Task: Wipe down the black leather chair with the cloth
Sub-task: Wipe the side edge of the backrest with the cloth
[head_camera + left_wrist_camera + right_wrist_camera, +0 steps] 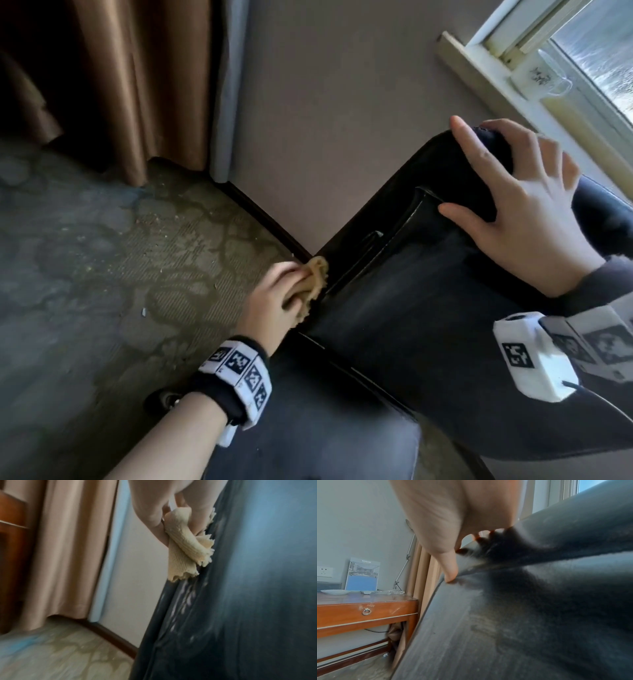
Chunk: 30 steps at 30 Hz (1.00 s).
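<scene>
The black leather chair (411,308) fills the right half of the head view, its back seen from above. My left hand (274,298) grips a bunched cream cloth (313,284) and presses it against the chair's left side edge. The left wrist view shows the cloth (185,553) pinched between my fingers (150,513) against the shiny chair side (223,601). My right hand (520,205) lies over the top of the chair back, fingers spread and bent over its rim, thumb on the front face. In the right wrist view the thumb (448,569) touches the chair's seam (471,569).
A patterned carpet (102,274) covers the floor at left, with brown curtains (120,85) behind and a beige wall (325,120). A window sill (496,85) with a glass cup (541,75) is at upper right. A wooden desk (359,609) with dishes and a lamp stands beyond the chair.
</scene>
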Available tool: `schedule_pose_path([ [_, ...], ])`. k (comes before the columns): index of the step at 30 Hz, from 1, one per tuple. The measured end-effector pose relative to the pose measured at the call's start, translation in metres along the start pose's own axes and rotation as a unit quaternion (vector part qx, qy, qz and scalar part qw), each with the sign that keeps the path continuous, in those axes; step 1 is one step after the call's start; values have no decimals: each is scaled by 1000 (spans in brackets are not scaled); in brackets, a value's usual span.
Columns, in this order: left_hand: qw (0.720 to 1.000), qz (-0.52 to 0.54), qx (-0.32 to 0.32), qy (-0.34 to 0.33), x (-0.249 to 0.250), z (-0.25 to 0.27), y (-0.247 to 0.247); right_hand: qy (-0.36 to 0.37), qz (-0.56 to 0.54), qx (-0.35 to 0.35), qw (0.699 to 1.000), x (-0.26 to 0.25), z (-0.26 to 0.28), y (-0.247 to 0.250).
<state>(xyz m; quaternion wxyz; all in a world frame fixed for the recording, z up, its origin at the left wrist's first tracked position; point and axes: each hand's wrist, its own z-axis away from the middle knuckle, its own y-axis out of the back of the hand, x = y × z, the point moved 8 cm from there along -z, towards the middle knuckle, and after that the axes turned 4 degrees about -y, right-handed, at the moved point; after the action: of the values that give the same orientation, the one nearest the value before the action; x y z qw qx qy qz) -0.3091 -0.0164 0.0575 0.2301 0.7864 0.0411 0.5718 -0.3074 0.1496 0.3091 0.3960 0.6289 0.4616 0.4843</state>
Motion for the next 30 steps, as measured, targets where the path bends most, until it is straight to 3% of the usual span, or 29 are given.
schedule_pose_path([
  [2,1000,-3,-6,-24,7,-2,-11,-11,26,7,1000,-3,1,-2],
  [5,996,-29,-50,62,-29,17,-24,-22,69,3,997,-7,1,-9],
  [9,973,-49,-170,147,-77,50,-36,-26,83,9,996,-8,-1,-11],
  [11,974,-48,-132,176,-91,50,-24,-27,87,20,996,-9,-1,-10],
  [14,978,-36,-2,203,-96,37,-1,-30,91,25,995,-10,0,-13],
  [15,981,-24,4,194,-92,32,-4,-32,91,26,995,-10,0,-13],
  [17,982,1,-51,184,-82,32,-27,-37,90,24,995,-9,0,-12],
  [19,972,14,-88,216,-83,42,-49,-44,86,29,995,-13,4,-10],
  [22,959,20,-64,275,-91,54,-54,29,135,28,990,-35,29,-21],
  [25,970,26,-28,238,-84,50,-45,153,227,-12,962,-45,54,-50],
  [30,989,84,118,31,-14,22,-11,172,241,0,955,-41,59,-60],
])
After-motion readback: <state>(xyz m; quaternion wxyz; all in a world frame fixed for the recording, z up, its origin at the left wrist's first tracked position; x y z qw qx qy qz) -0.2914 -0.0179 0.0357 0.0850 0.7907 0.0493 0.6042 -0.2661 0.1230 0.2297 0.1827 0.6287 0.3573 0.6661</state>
